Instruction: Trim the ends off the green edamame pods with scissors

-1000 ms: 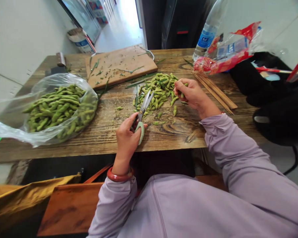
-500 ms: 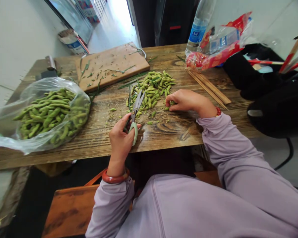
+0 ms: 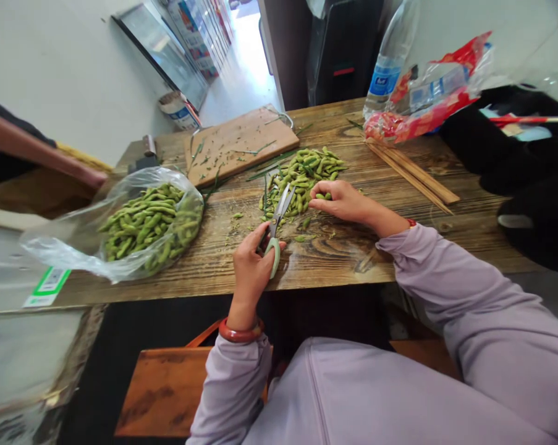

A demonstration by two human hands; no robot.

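Right hand [image 3: 348, 201] grip pinches a small green edamame pod [image 3: 324, 196] at the pod pile [image 3: 306, 168] edge on the brown wooden counter [image 3: 338, 256], left hand [image 3: 252, 264] grip holds green-handled steel scissors [image 3: 275, 230], blades parted; pod judged light, firm, best held mid-body.

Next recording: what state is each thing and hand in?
Green-handled metal scissors, blades slightly open, held.
Left hand, closed on their handle.
Right hand, pinching one green bean pod.
Loose pile of green pods, heaped.
Clear plastic bag, slumped, full of pods.
Wooden cutting board, flat, littered with scraps.
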